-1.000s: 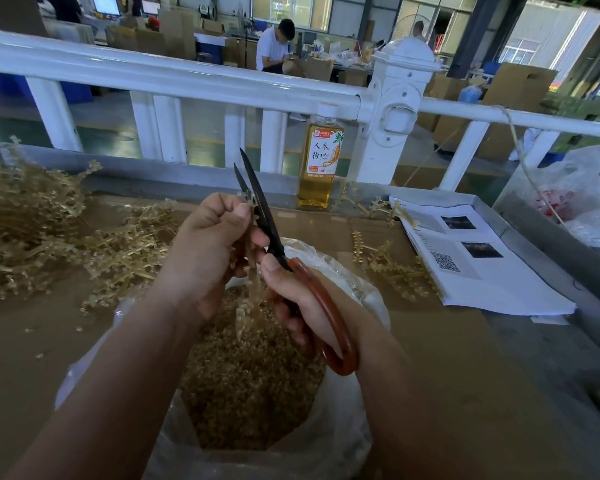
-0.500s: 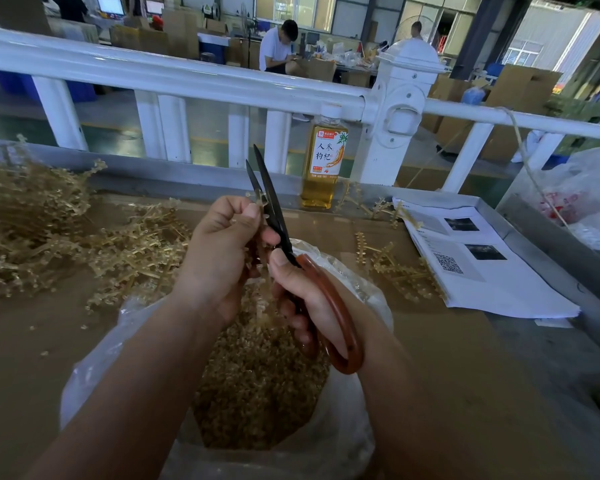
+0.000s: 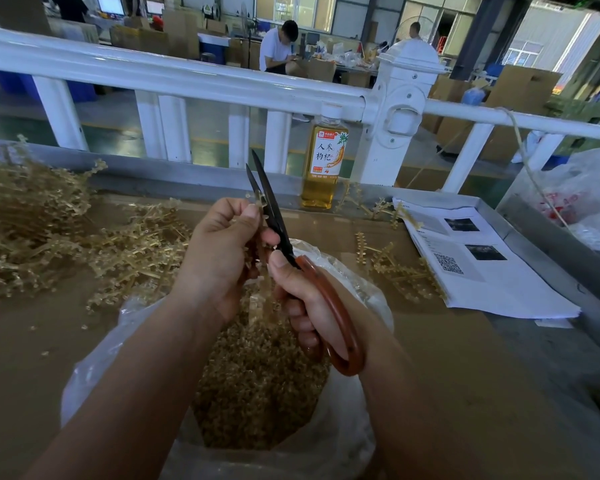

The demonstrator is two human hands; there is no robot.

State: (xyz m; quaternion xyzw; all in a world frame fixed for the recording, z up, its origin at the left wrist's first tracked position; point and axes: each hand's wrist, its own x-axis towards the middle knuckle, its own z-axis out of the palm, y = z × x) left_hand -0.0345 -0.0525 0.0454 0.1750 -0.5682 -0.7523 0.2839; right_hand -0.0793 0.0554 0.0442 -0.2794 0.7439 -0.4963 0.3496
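Over the past second both hands have edged slightly right above the bag, the blades staying barely parted. The left hand (image 3: 222, 251) pinches a gold sprig (image 3: 261, 299) between curled fingers and thumb, feeding its top end into the scissors (image 3: 275, 218), while the right hand (image 3: 305, 299) is wrapped tight round the orange handles, thumb braced near the pivot. The work is held directly over the open plastic bag (image 3: 361, 289), apparently so that snipped bits drop onto the cut pieces (image 3: 257, 375) already inside. Uncut sprigs (image 3: 32, 220) lie heaped on the cardboard to the left, within reach. A drink bottle (image 3: 324, 161) and printed sheets (image 3: 482, 271) sit beyond, by the white railing (image 3: 187, 77).
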